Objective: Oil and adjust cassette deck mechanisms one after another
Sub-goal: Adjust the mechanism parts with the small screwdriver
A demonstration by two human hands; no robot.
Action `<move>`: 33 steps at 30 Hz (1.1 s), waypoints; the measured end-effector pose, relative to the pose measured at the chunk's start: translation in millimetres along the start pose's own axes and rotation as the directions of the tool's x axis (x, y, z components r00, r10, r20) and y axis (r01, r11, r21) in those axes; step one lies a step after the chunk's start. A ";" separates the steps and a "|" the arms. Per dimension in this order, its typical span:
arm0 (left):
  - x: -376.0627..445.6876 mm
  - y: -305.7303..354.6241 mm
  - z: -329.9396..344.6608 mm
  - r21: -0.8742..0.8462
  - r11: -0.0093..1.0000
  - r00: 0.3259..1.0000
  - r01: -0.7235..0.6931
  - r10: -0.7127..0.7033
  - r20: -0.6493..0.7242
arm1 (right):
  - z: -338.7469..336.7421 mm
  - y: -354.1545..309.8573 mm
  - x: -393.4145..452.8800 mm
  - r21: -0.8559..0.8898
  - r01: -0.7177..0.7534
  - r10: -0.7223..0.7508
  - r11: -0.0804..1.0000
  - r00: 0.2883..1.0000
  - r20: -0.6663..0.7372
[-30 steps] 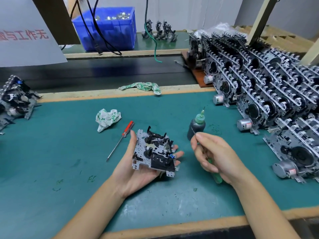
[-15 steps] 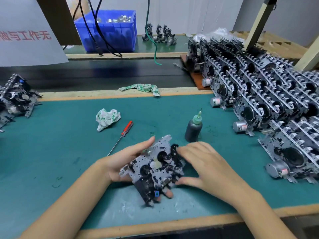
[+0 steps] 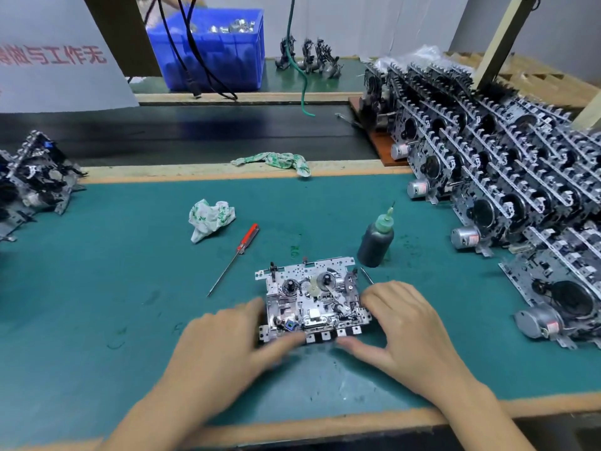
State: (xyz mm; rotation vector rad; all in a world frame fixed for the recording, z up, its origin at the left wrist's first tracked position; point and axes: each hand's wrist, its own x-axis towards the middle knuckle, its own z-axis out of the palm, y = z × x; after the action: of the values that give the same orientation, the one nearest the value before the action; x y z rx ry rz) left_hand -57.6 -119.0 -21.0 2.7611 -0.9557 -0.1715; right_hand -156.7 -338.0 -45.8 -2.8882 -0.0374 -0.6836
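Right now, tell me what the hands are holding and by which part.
Both hold the cassette mechanism lying flat on the mat: left hand on its left edge and front corner, right hand on its right edge, thumb at the front keys. The right also appears to hold a thin tool.

Crumpled rag (image 3: 210, 218), blue bin (image 3: 214, 50) behind.

An assembly workshop: green bench mat (image 3: 97, 271), stacked cassette mechanisms (image 3: 507, 177) (dozens), blue parts bin (image 3: 221, 56).
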 end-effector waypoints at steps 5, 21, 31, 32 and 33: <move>-6.1 15.9 13.3 0.163 0.984 0.992 0.073 -0.055 -0.116 | 2.1 -0.4 -0.5 -0.039 0.029 -0.032 0.999 0.998 -0.060; 3.5 2.9 23.3 0.067 0.976 0.904 -0.209 0.219 -0.366 | 7.9 -5.3 -5.8 -0.068 -0.036 0.032 0.997 0.998 -0.062; 6.5 9.4 25.8 0.092 0.986 0.877 -0.139 0.166 -0.451 | 7.7 -4.0 -6.8 0.014 -0.013 0.013 1.000 1.000 -0.024; 7.3 8.0 25.5 0.091 0.983 0.878 -0.160 0.184 -0.441 | 8.8 -4.7 -6.6 -0.013 -0.023 0.022 1.000 0.999 -0.044; 8.0 6.5 25.2 0.090 0.978 0.879 -0.187 0.207 -0.430 | 9.5 -5.2 -6.4 -0.037 -0.036 0.034 0.999 0.997 -0.064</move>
State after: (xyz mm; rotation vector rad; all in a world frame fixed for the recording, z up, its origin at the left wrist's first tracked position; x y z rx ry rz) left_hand -59.7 -133.1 -44.2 2.5450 -1.1058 0.4920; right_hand -158.6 -331.2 -56.3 -2.8936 0.0349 -0.7764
